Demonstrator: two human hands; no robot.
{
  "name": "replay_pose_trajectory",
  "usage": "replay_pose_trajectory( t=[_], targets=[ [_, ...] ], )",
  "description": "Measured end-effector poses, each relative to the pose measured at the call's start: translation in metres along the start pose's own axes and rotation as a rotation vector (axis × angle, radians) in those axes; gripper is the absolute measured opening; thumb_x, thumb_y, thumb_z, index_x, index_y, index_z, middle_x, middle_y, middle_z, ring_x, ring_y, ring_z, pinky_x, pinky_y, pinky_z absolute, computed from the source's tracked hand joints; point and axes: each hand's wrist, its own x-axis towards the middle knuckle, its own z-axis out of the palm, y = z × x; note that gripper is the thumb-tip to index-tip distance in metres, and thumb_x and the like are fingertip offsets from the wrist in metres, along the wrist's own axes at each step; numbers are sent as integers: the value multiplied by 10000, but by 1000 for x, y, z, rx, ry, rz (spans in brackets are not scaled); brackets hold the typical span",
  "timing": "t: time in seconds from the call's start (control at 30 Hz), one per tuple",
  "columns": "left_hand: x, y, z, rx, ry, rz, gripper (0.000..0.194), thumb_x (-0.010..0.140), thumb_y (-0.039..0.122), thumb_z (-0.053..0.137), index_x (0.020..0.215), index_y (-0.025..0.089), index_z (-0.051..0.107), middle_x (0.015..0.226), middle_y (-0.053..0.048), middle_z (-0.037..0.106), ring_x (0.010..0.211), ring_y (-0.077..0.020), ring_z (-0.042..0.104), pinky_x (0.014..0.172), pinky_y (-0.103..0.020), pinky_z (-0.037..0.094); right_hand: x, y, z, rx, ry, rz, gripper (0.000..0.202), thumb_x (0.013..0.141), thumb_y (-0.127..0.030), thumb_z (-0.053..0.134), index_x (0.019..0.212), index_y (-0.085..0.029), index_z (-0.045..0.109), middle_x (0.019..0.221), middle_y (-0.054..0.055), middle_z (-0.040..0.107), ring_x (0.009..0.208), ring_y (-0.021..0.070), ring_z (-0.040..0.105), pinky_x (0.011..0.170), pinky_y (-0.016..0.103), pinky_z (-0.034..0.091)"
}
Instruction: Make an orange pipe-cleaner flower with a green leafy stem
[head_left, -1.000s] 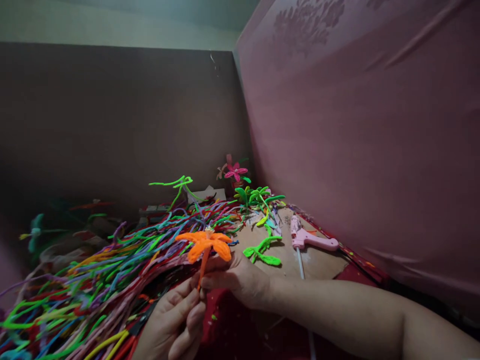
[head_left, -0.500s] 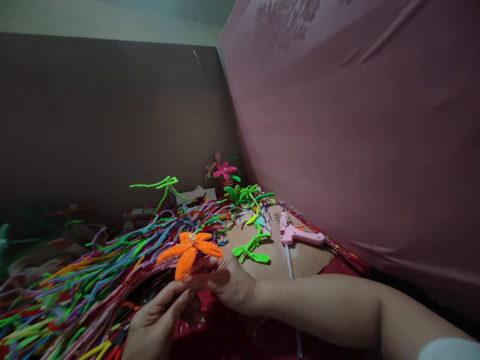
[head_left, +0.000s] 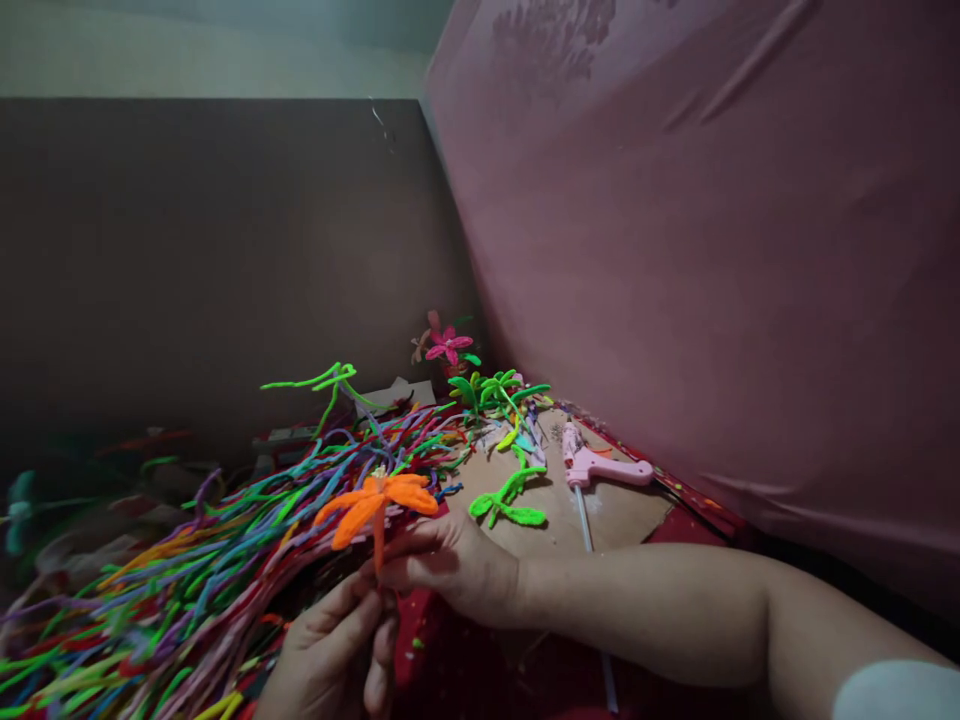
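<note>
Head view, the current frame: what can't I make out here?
All in the head view:
Lower tip of the stem on the orange flower: hidden by the fingers of the left hand and right hand.
Middle of the clear stick behind the pink glue gun: covered by the right forearm.
Left forearm: cut off by the bottom edge.
Teal shape, far left: blurred and dim.

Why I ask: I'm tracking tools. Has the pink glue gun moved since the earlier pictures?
No; against the cardboard, the pink glue gun stays put; the camera's view shifted.
</note>
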Motion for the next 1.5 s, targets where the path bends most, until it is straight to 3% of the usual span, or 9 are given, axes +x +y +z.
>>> replay_pose_trajectory(
  t=[0.1,0.27,0.4,0.53,0.63,0.83,0.93,1.2,1.5],
  targets=[
    [-2,0,3,-54,-61,-17,299,595,367,759,672,129,596,375,33,534,201,-68,393,221,-170,353,0,3,0,48,-15,28,375,549,-432,755,768,-128,728,605,-10,588,621,101,489,680,260,394],
    [-3,-2,8,-176,-86,-53,370,532,400,791,736,146,616,398,25,569,201,-89,415,199,-187,353,0,7,2,144,2,88,306,572,-347,762,751,-104,709,596,-3,589,532,73,491,587,229,382],
    [-3,-6,11,-173,-132,-44,314,603,410,745,653,136,599,417,11,575,236,-101,452,240,-194,370,0,11,-1,134,30,97,259,587,-317,756,691,-94,673,554,-13,573,475,64,487,529,211,364],
    [-1,-2,7,14,-136,98,281,702,413,660,709,133,651,556,-36,654,473,-152,602,484,-247,496,1,5,-2,113,-46,130,233,619,-321,723,680,-108,649,473,-44,515,398,67,432,454,217,320],
    [3,4,-3,298,-89,219,372,723,485,603,707,123,686,699,-73,695,675,-194,640,664,-275,504,4,-10,-2,33,61,94,209,568,-278,745,658,-104,671,491,-43,517,449,52,396,479,208,296],
    [14,6,-17,319,72,167,429,661,535,593,762,122,654,593,-23,625,481,-144,578,475,-241,433,2,-54,-18,-249,212,132,195,563,-297,726,588,-111,672,512,-27,514,471,57,380,491,217,263],
    [15,-1,-15,390,48,135,381,668,501,584,750,131,629,567,-2,596,451,-134,555,425,-220,377,-3,-64,-34,-416,276,84,216,586,-328,693,553,-119,648,520,-23,510,483,64,381,508,224,285],
    [9,-12,-9,804,-89,311,301,819,358,407,709,162,607,582,-25,633,510,-157,597,513,-235,414,4,-49,-80,-1080,404,112,283,679,-331,529,662,-100,692,520,12,547,495,112,441,501,239,304],
    [8,-11,-15,968,-75,401,291,835,313,406,759,169,648,589,-29,641,513,-147,575,545,-229,388,14,-33,-82,-1703,441,175,319,799,-342,452,793,-182,729,702,84,681,652,180,588,542,249,313]
  ],
)
